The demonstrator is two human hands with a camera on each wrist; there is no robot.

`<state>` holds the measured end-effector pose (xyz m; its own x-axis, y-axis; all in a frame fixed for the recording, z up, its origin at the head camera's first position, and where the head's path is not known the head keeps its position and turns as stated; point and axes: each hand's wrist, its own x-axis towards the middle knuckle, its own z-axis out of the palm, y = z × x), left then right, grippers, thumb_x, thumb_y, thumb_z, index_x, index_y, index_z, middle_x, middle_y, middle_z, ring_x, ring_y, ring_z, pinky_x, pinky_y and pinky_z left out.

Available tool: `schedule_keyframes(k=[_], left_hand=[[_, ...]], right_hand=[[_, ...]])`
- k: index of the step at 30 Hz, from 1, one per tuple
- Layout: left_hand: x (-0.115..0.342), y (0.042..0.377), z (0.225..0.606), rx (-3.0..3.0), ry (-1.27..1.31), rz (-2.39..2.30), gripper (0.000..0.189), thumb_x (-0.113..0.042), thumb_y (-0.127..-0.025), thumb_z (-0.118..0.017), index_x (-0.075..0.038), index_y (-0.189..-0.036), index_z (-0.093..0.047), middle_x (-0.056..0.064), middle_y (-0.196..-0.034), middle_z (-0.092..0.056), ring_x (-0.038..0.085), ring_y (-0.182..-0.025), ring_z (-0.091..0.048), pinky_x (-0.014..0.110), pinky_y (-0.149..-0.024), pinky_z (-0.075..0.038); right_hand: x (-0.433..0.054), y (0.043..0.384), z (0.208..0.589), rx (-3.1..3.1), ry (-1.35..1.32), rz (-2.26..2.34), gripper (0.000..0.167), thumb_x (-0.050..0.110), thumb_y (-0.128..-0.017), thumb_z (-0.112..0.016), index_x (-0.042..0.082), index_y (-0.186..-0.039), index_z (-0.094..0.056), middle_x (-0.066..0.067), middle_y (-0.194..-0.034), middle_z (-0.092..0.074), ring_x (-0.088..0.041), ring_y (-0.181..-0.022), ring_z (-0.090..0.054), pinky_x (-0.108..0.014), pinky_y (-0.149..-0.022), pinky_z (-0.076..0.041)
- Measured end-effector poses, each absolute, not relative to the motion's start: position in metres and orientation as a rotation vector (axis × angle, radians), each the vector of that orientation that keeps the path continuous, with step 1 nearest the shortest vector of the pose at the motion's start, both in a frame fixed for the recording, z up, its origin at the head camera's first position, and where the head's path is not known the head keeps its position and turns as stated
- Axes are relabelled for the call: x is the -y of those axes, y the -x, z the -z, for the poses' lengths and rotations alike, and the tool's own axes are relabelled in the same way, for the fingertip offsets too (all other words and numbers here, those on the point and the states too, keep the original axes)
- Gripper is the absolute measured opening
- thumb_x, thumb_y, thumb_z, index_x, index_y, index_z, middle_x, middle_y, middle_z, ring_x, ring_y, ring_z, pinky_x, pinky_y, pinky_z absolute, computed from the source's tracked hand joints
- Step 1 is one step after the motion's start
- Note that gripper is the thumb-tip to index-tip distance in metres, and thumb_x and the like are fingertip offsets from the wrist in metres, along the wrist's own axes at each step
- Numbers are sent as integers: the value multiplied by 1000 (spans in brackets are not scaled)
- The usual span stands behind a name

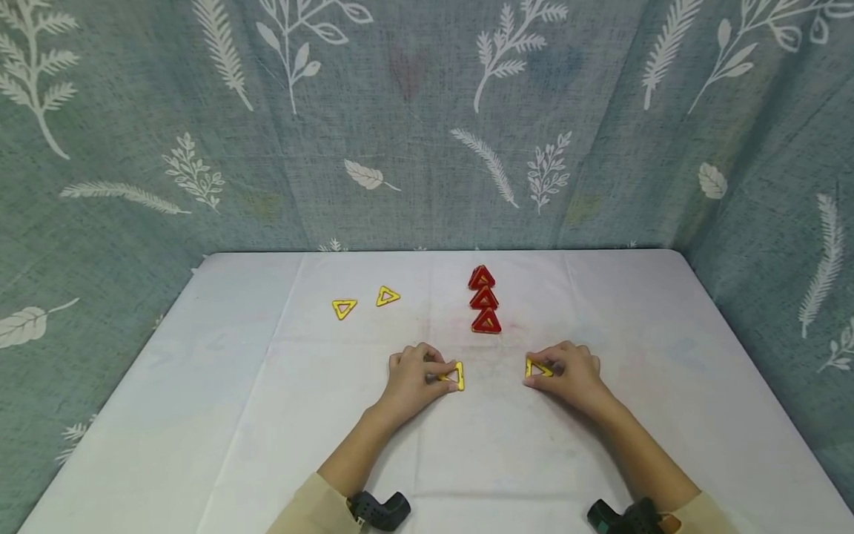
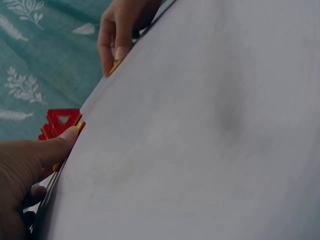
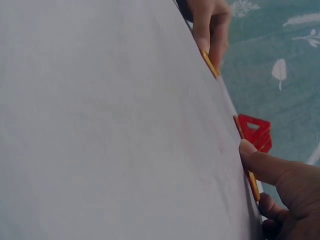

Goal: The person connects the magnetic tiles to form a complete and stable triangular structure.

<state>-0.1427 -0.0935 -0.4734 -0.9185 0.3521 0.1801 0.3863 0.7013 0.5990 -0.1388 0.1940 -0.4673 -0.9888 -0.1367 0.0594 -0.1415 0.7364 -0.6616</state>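
Observation:
My left hand pinches a yellow triangle piece with an open middle between thumb and fingers, close over the white table. To the right, my right hand grips another yellow triangle by its sides, also low at the tabletop. A gap of bare cloth lies between the two pieces. Beyond them, red triangles stand as three small pyramid shapes in a row: a near one, a middle one and a far one. Both wrist views show the red shapes past the thumb.
Two loose yellow triangles, one and another, lie flat at the back left. White cloth covers the table. A green leaf-patterned curtain stands behind and along both sides. Black cameras sit on the wrists.

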Motion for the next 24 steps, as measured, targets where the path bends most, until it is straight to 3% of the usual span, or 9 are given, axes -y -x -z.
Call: schedule_keyframes(k=[24], left_hand=[[57,129,473,2858,804,914,37,-36,-79,-74,-21,-113,-70,-5,-101,-54,12,-90,-42,40,-86,-26]], right_hand=[[-155,119,474,2849,-452,-1138,41,31,-67,-84,16,-103,-74,2,-90,-57,-18,-84,-42,-40,-75,-23]])
